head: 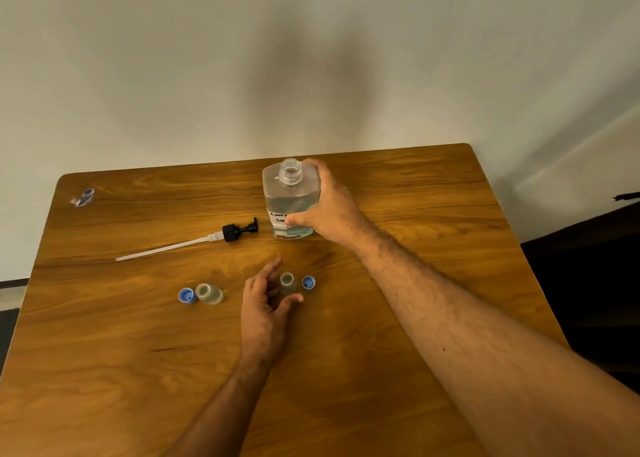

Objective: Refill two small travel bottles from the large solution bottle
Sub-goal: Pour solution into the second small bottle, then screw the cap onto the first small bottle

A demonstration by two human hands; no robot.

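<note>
Left small bottle (209, 293): I see it open, upright on the table (104, 335), blue cap (186, 296) touching its left side.
Pump head (239, 231): lying flat, off the bottle.
Left hand (265, 301): my fingers loosely spread beside the right small bottle (287, 282), gripping nothing.
Second blue cap (308, 282): just right of that bottle.
Right hand (329, 211): I'm wrapped around the large solution bottle (289, 200), uncapped, standing.

One head-worn camera is looking forward and steeply down at the brown wooden table (433, 193) from close above (wall beyond).
</note>
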